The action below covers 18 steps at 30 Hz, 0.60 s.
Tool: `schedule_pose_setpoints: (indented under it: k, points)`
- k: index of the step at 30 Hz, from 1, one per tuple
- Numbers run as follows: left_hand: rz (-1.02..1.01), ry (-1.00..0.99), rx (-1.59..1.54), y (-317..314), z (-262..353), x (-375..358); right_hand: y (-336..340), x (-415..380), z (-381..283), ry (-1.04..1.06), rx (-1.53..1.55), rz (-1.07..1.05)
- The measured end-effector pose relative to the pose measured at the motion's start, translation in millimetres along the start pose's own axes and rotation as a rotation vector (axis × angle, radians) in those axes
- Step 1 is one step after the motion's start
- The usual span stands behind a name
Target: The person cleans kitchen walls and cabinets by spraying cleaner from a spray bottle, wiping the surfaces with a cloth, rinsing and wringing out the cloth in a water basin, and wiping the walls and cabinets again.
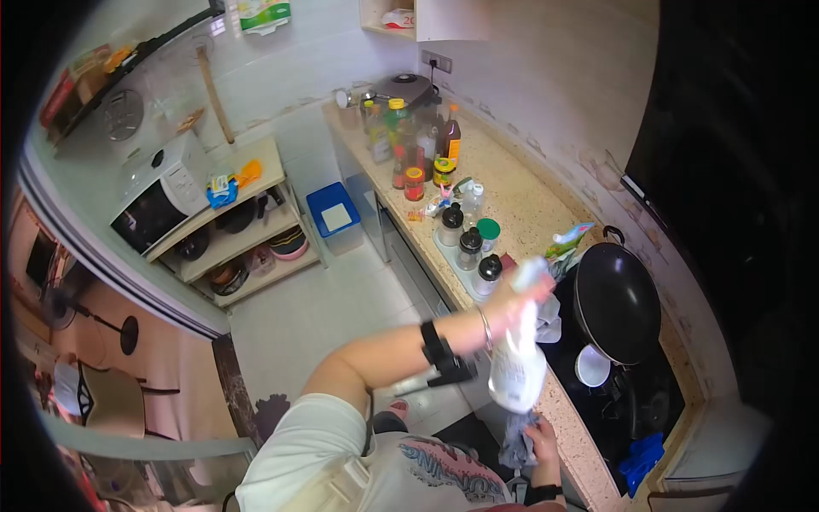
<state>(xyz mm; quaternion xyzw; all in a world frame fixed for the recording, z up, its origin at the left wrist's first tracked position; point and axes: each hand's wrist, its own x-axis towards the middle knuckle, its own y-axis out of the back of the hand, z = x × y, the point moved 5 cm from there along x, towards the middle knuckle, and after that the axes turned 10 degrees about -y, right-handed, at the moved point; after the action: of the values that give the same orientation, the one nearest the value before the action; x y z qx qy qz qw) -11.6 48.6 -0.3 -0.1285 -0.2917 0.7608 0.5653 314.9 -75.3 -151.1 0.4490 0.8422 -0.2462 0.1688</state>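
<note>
Observing from the head view: left hand (514,300) closed around the upper part of a white spray bottle (518,377), its base pointing down, near the front edge of the table (522,209); motion blur noted. Right hand (544,439) gripping a grey cloth (515,445), just below the bottle. Black wok (618,299) on the stove (657,394), white bowl (592,366) near it.

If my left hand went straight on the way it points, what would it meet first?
Probably the black wok, unless your left hand catches the grey cloth just short of it; depth is unclear.
</note>
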Motion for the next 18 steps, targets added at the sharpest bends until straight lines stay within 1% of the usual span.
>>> schedule_pose_setpoints:
  k: [1, 2, 3, 4, 5, 7, 8, 9, 10, 12, 14, 15, 17, 18]
  points:
    - [-0.009, 0.010, -0.040, -21.0, -0.3, -4.2, 6.0, -12.7, -19.0, -0.021, 0.005, 0.034]
    - [0.012, 0.144, -0.261, -27.3, 8.0, 5.3, 15.1, -24.0, -32.6, -0.036, -0.037, 0.074]
    - [0.032, 0.245, -0.139, 67.5, 94.2, 34.8, -108.9, 42.5, 4.5, -0.060, 0.112, -0.014]
    - [-0.114, 0.162, -0.197, 78.3, 105.2, 67.3, -100.6, 45.7, -9.4, -0.077, 0.092, 0.003]
    - [-0.169, 0.152, -0.315, 82.5, 118.1, 90.8, -89.6, 44.7, -22.4, -0.103, 0.071, 0.022]
    - [-0.095, 0.105, -0.202, 94.2, 164.6, 124.2, -76.3, 51.1, -46.8, -0.064, 0.070, 0.072]
    - [-0.090, 0.145, -0.183, 106.7, 176.2, 145.8, -73.1, 54.2, -54.7, -0.037, 0.100, 0.108]
    - [-0.154, 0.275, -0.084, 115.6, 187.0, 163.0, -69.5, 59.5, -59.9, -0.007, 0.133, 0.139]
    - [-0.164, 0.266, 0.057, 120.6, 197.1, 181.2, -63.7, 66.8, -61.6, 0.021, 0.171, 0.172]
    - [-0.223, 0.269, 0.317, 127.5, 200.5, 216.2, -60.6, 82.8, -69.8, 0.068, 0.242, 0.222]
    - [-0.312, 0.309, 0.520, 131.4, 192.6, 246.5, -50.6, 106.4, -69.2, 0.098, 0.238, 0.221]
    - [-0.331, 0.298, 0.614, 138.7, 183.1, 266.7, -44.8, 118.9, -67.3, 0.106, 0.236, 0.216]
    - [-0.276, 0.343, 0.690, 143.1, 160.8, 298.6, -40.0, 149.6, -65.5, 0.070, 0.288, 0.213]
    - [-0.254, 0.432, 0.775, 142.8, 153.0, 309.9, -38.5, 164.4, -65.1, 0.054, 0.300, 0.226]
